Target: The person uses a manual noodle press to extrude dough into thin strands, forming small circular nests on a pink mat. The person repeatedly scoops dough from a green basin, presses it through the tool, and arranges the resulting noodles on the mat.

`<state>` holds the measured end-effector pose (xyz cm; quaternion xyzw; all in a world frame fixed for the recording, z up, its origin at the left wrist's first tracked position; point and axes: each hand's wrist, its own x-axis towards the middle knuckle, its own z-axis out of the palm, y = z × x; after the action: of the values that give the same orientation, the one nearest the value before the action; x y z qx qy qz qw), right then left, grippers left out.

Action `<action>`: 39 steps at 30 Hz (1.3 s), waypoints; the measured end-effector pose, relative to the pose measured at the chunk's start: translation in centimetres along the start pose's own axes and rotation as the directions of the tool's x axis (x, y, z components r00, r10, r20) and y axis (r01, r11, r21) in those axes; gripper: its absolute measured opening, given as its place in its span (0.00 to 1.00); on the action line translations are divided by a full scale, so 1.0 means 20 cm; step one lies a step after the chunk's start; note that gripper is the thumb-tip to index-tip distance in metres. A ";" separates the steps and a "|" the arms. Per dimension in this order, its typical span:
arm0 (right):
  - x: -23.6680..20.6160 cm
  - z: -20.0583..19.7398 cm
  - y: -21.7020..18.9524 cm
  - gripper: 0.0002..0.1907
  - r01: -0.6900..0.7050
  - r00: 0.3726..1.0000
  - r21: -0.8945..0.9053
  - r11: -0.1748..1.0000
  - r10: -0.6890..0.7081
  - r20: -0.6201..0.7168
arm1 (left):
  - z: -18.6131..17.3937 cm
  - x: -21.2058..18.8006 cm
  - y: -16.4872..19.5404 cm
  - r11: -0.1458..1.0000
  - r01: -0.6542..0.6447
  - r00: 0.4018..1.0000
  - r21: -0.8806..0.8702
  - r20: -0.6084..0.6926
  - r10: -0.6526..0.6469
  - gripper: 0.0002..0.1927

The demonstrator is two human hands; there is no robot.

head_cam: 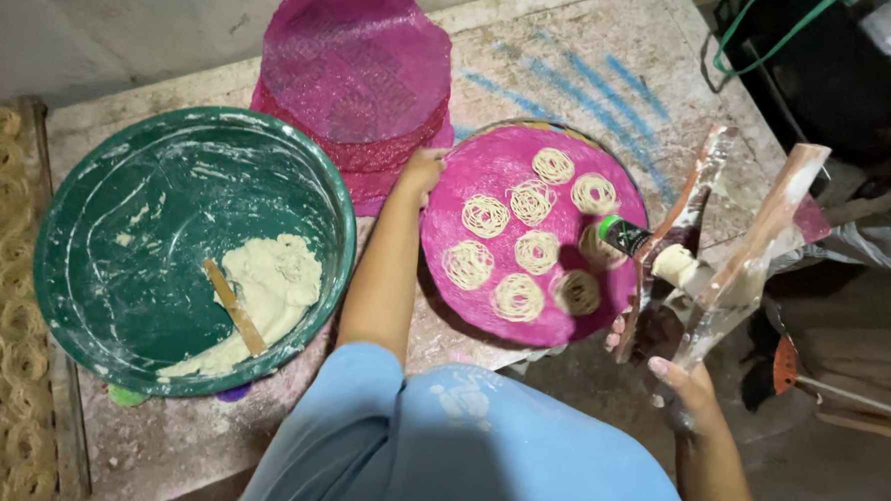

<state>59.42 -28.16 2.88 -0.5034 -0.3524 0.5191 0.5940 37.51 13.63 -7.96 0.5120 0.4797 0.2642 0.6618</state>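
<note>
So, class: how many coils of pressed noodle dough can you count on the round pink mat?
9 on the pink mat: three along the far edge, three across the middle, three along the near edge. The press shades two on the right; more may be hidden.

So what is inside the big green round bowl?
In the big green round bowl lie a lump of pale dough and a flat wooden stick; its lower end is buried.

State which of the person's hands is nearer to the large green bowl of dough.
Left. The left hand rests beside the green bowl; the right hand is far off.
</note>
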 end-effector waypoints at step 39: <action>0.69 0.23 -0.24 0.46 -0.273 0.672 -0.943 0.191 0.739 -0.045 | 0.10 -0.46 0.03 -0.038 0.196 0.667 -0.980 0.105 0.738 0.14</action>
<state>59.25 -13.40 7.22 -0.6993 -0.4963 0.5076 -0.0839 35.78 5.16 -4.06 0.0540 -0.2316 0.4618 0.8545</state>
